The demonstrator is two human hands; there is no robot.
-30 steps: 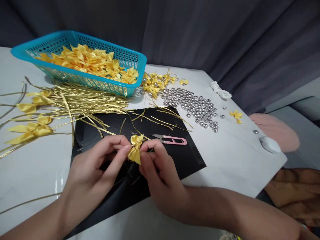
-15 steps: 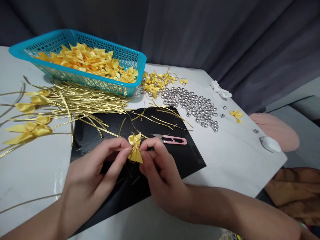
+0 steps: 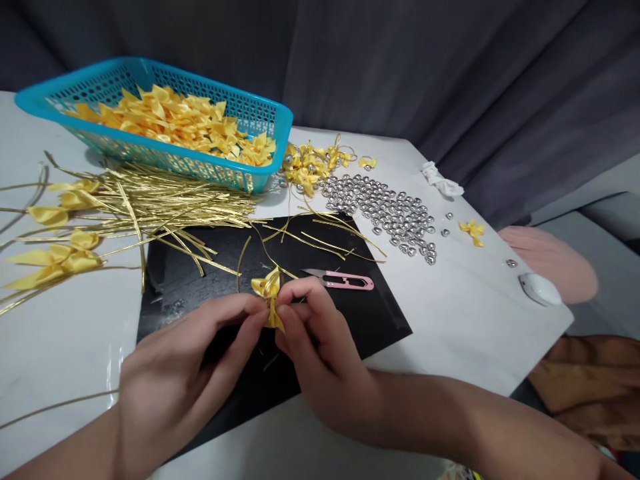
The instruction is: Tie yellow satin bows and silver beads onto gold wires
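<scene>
Between both hands is a small yellow ribbon bow (image 3: 269, 285) with gold cord on it, held above a black mat (image 3: 195, 293). My left hand (image 3: 185, 367) pinches its left side between thumb and forefinger. From the right, my right hand (image 3: 323, 347) grips the bow's lower part with its fingertips, which hide some of the ribbon. Pink-handled thread snips (image 3: 345, 280) lie on the mat just beyond my right hand. Loose gold cords (image 3: 180, 200) are piled at the back left, some reaching over the mat.
A blue basket (image 3: 200, 155) of yellow bows stands at the back left. Silver heart-shaped pieces (image 3: 383, 210) spread behind the snips, beside a pile of finished-looking bows (image 3: 310, 163). Yellow ribbon pieces (image 3: 55, 260) lie far left. A white object (image 3: 540, 289) sits at the right edge.
My left hand has moved slightly right, closer to my right hand. The bow has turned and its lower part now looks narrower, squeezed between the fingers.
</scene>
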